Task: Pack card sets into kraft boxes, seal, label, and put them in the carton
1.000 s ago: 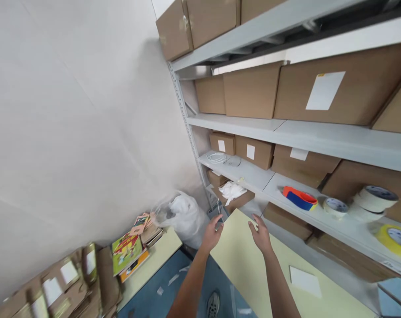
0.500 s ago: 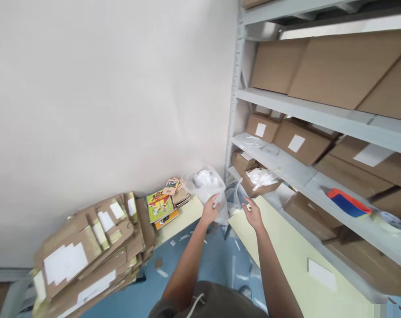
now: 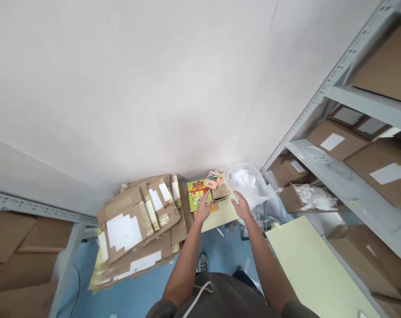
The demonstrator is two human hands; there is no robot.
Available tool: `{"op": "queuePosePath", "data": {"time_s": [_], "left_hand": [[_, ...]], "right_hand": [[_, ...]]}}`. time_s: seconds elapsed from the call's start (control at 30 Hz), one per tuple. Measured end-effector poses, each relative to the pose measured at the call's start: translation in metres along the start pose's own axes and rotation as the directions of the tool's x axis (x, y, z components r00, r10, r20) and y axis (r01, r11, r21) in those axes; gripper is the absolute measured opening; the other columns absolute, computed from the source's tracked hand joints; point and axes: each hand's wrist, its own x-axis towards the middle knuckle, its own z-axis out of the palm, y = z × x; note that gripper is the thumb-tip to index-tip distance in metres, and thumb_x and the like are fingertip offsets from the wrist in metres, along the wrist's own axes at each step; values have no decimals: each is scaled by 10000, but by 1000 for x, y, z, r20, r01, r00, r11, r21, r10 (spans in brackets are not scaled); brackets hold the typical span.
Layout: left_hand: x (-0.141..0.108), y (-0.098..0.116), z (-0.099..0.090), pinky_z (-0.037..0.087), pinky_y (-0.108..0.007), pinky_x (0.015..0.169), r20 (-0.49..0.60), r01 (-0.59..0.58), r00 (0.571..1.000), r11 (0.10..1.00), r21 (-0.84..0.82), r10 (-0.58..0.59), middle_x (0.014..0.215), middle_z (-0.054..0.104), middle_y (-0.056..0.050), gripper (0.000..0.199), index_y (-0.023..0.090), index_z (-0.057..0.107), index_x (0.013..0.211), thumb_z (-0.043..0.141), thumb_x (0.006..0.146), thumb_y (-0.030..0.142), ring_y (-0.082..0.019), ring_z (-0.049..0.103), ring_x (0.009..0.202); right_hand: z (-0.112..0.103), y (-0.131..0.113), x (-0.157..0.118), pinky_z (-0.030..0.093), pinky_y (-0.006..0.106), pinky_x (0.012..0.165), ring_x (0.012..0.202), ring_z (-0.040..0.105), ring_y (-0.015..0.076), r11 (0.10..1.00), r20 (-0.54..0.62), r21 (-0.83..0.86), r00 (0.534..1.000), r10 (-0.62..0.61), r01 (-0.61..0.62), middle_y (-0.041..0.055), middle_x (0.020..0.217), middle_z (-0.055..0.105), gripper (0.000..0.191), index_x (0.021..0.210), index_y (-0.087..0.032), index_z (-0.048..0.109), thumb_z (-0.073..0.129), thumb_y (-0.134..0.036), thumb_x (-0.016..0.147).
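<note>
My left hand (image 3: 204,209) is held out with its fingers apart and nothing in it, just in front of the books. Behind it lies a yellow-green picture book (image 3: 196,193). My right hand (image 3: 242,206) is also open, near the clear plastic bag (image 3: 264,191), which has white stuff inside. Whether its fingers touch the bag I cannot tell. Between and beyond my hands sits a small stack of brown books (image 3: 221,192), with some pink-edged cards (image 3: 213,179) on top. All these stand on a pale yellow table (image 3: 217,219) against the wall.
Flattened cardboard boxes (image 3: 130,221) are piled on the left. Metal shelving (image 3: 339,170) with cartons runs along the right, beside another pale table (image 3: 306,256). More cartons (image 3: 28,247) fill a shelf at the lower left. Paper scraps lie on the blue floor (image 3: 217,251).
My view has swung left, away from the right-hand shelves. My hands have moved from beside the plastic bag to in front of the books, both still open.
</note>
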Motion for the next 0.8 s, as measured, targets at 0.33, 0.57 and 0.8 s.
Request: {"op": "queuePosePath", "data": {"time_s": [0.33,0.57,0.8], "left_hand": [[13,-39,-38,503,-482,1122,-163,153,976,988,28,-146,1551,568,-146,582,231,590,1480,655,917,364,-283,563,1406],[37,-66,-34,461,-489,1162,-208,197,962,977,86,-176,1548,569,-150,584,230,592,1471,668,915,392,-290,528,1443],[38,-111,-21,357,-522,1238,-189,326,934,941,94,-305,1587,531,-162,629,204,573,1486,694,883,338,-319,455,1502]], "right_hand": [[90,-1,64,325,542,1280,1527,425,298,998,221,5,973,-67,68,142,1601,515,604,1519,-197,545,519,-377,943],[111,29,86,320,533,1283,1533,415,287,999,276,12,961,-34,32,118,1606,512,596,1521,-231,557,546,-347,937],[135,53,85,312,496,1288,1550,395,291,999,474,-28,880,-6,21,131,1629,484,601,1528,-201,557,544,-284,933]]}}
